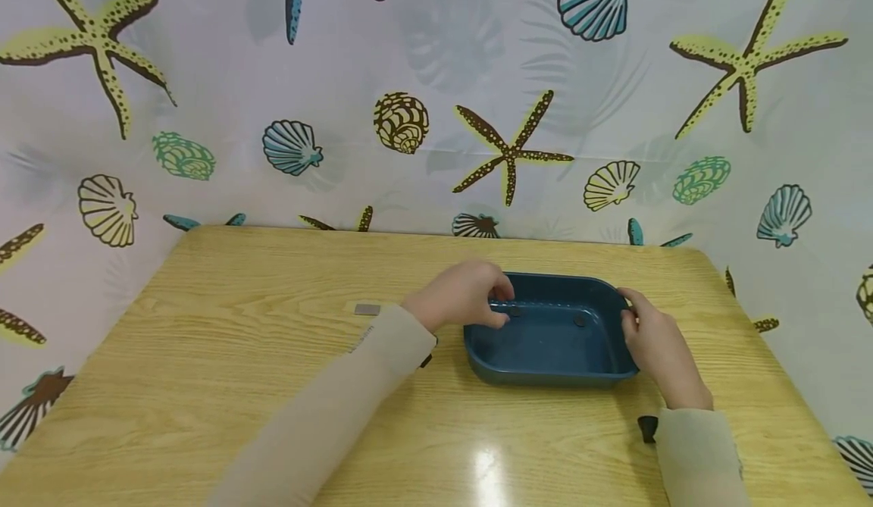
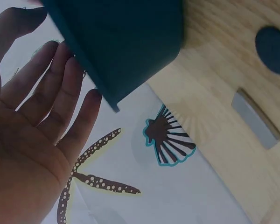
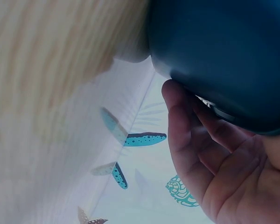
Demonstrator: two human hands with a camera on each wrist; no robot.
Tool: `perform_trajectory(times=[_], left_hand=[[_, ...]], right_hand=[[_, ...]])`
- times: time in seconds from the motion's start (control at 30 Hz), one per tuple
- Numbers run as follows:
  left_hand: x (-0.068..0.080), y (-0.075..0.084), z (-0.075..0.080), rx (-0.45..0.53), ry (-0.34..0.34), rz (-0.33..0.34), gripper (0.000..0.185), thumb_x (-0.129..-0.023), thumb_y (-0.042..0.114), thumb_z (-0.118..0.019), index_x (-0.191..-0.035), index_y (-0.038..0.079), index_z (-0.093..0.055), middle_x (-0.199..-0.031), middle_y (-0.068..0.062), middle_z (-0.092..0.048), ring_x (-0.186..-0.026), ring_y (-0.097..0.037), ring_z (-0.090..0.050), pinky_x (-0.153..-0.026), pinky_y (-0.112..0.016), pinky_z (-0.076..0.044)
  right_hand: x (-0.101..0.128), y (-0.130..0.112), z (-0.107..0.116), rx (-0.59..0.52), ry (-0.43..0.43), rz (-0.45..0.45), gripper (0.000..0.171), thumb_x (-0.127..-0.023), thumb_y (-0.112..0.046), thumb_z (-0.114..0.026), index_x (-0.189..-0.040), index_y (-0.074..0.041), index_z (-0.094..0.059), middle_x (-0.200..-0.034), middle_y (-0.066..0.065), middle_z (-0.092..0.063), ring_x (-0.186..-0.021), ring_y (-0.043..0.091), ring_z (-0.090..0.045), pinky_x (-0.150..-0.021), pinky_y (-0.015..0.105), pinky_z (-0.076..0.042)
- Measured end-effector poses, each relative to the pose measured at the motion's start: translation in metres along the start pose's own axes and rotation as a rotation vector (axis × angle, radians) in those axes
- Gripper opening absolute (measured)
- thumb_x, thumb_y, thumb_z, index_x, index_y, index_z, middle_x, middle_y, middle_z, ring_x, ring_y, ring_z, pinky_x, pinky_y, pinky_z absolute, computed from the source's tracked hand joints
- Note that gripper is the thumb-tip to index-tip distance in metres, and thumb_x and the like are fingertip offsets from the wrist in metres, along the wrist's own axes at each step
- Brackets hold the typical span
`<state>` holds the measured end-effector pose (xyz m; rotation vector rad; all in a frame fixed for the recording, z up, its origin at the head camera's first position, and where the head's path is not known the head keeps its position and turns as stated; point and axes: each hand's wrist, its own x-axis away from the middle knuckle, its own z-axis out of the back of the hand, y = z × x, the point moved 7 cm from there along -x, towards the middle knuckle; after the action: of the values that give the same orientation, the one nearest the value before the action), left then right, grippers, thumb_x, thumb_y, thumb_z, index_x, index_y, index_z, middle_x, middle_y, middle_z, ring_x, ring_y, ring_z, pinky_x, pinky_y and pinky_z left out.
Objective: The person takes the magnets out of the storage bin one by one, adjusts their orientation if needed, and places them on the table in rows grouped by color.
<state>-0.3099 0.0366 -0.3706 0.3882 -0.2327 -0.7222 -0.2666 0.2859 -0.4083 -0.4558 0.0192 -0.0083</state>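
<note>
A dark blue rectangular tray (image 1: 552,340) sits on a light wooden desk (image 1: 273,386), right of centre and toward the far edge. Two small dark round pieces (image 1: 580,320) lie inside it near the far wall.

The left hand (image 1: 464,295) reaches over the tray's near-left corner, fingertips curled at the rim. In the left wrist view its fingers (image 2: 51,93) lie nearly straight and spread beside the tray's outer wall, so its grip looks loose, touching rather than clamping.

The right hand (image 1: 658,344) lies against the tray's right end. In the right wrist view its fingers (image 3: 191,126) curl under the rim, so this grip has hold of the tray.

The step in hand looks like taking the tray by both ends. A next move would call for the left grip to close on the rim and both hands to keep the tray level so the pieces stay put.

A small grey flat block (image 1: 367,309) lies on the desk, well left of the tray. A curtain printed with starfish and shells (image 1: 436,113) hangs behind the desk.
</note>
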Motion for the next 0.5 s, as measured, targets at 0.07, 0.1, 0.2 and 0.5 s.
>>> perform_trajectory(times=[0.07,0.1,0.2,0.5], left_hand=[[-0.002,-0.001,-0.004,0.018,-0.006,0.0,0.037,-0.093,0.025,-0.078,-0.125,0.008,-0.074,-0.123,-0.006,-0.074,-0.113,-0.023,-0.069,-0.098,-0.036,-0.056],[-0.003,-0.001,-0.007,0.027,-0.01,-0.004,0.037,-0.093,0.024,-0.078,-0.126,0.007,-0.073,-0.124,-0.007,-0.074,-0.114,-0.023,-0.069,-0.099,-0.036,-0.056],[-0.006,-0.002,-0.013,0.043,-0.026,-0.001,0.041,-0.093,0.024,-0.078,-0.129,0.006,-0.071,-0.128,-0.008,-0.072,-0.119,-0.024,-0.068,-0.101,-0.036,-0.055],[-0.014,0.003,-0.025,-0.002,-0.077,0.012,0.046,-0.094,0.028,-0.077,-0.135,0.008,-0.067,-0.133,-0.005,-0.07,-0.121,-0.02,-0.067,-0.102,-0.033,-0.055]], right_hand=[[0.0,0.0,0.0,0.002,0.005,0.004,0.046,-0.11,-0.013,-0.041,-0.155,-0.002,-0.038,-0.11,0.025,-0.066,-0.066,0.02,-0.054,-0.06,0.032,-0.045],[-0.001,0.0,0.0,0.003,0.008,0.007,0.046,-0.11,-0.013,-0.041,-0.155,-0.002,-0.038,-0.111,0.025,-0.066,-0.066,0.02,-0.054,-0.06,0.032,-0.045],[-0.001,0.0,0.001,0.006,0.016,0.013,0.046,-0.11,-0.013,-0.041,-0.154,-0.002,-0.039,-0.113,0.026,-0.066,-0.067,0.02,-0.055,-0.061,0.032,-0.045],[0.0,0.0,0.001,0.0,0.01,0.009,0.046,-0.11,-0.013,-0.041,-0.155,-0.002,-0.039,-0.113,0.025,-0.066,-0.067,0.02,-0.054,-0.062,0.032,-0.045]])
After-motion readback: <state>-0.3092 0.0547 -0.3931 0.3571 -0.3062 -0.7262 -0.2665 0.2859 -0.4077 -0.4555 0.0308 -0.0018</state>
